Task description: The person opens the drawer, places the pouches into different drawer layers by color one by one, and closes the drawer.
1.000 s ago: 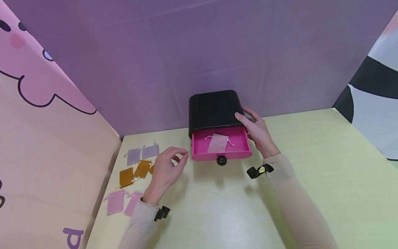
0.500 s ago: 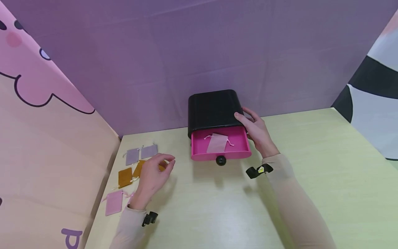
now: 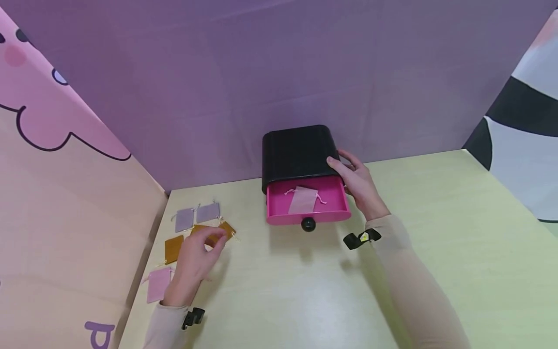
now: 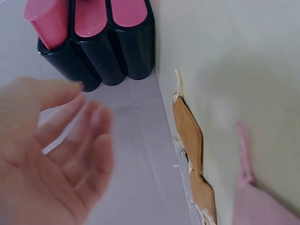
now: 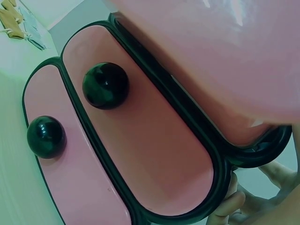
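A black drawer cabinet (image 3: 301, 151) stands against the back wall, its pink top drawer (image 3: 277, 203) pulled out. Inside the drawer lies a pale pink drawstring pouch (image 3: 303, 200). My right hand (image 3: 361, 186) holds the cabinet's right side, thumb on the top edge and fingers down the side. My left hand (image 3: 194, 259) hovers over the pouches at the left, fingers loosely bent and holding nothing. Below it are brown pouches (image 3: 174, 249), partly hidden by the hand. In the left wrist view the fingers are apart from the brown pouch (image 4: 188, 133).
Two grey-lilac pouches (image 3: 208, 212) lie behind the brown ones, and a pink pouch (image 3: 159, 285) lies nearer the front. Two lower drawers with black knobs (image 5: 106, 86) are closed. A purple wall (image 3: 209, 97) rises at the table's back edge.
My left hand has moved left and toward me, from beside the open drawer to over the brown pouches. The right hand stays on the cabinet; the drawer and its pouch look unchanged.
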`<action>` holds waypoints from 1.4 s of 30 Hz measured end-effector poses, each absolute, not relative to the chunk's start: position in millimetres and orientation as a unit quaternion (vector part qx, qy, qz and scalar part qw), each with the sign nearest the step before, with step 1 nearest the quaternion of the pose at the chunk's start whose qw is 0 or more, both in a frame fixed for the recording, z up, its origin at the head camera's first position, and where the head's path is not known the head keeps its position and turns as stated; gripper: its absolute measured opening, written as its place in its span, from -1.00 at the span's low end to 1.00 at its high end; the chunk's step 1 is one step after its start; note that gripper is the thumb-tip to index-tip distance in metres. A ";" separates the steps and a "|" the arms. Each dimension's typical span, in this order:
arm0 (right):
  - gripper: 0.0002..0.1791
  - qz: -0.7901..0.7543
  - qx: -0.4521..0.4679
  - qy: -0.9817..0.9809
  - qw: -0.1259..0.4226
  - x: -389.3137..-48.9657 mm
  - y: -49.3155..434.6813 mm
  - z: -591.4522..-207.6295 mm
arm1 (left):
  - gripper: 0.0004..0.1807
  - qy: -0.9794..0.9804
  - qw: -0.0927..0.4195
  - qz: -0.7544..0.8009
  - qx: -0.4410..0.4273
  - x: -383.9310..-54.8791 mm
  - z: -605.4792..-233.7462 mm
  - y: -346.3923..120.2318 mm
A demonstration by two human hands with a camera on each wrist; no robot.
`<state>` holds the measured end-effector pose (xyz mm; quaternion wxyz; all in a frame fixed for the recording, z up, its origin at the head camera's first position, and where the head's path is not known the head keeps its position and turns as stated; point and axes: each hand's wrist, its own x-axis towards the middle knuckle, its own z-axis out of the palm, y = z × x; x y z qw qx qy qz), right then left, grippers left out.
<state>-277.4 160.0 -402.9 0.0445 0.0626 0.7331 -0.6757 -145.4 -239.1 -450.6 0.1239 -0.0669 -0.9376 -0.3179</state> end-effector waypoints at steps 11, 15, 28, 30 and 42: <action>-0.05 -0.671 0.060 0.738 0.036 -278.3 162.7 -403.7 | -0.77 -0.950 0.059 -0.305 -0.036 -123.7 -455.9 -258.4; -0.04 -0.674 0.061 0.735 0.044 -279.4 159.6 -405.4 | -0.77 -0.951 0.059 -0.303 -0.024 -119.6 -458.2 -265.5; -0.06 -0.676 0.061 0.733 0.043 -278.0 150.1 -405.9 | -0.74 -0.955 0.025 -0.294 0.023 -102.2 -466.6 -291.7; -0.06 -0.677 0.061 0.733 0.043 -277.7 150.7 -405.3 | -0.76 -0.958 0.025 -0.283 0.021 -100.8 -469.3 -293.7; -0.05 -0.675 0.064 0.734 0.044 -277.3 152.2 -405.2 | -0.83 -0.971 0.015 -0.239 0.022 -91.9 -474.1 -306.7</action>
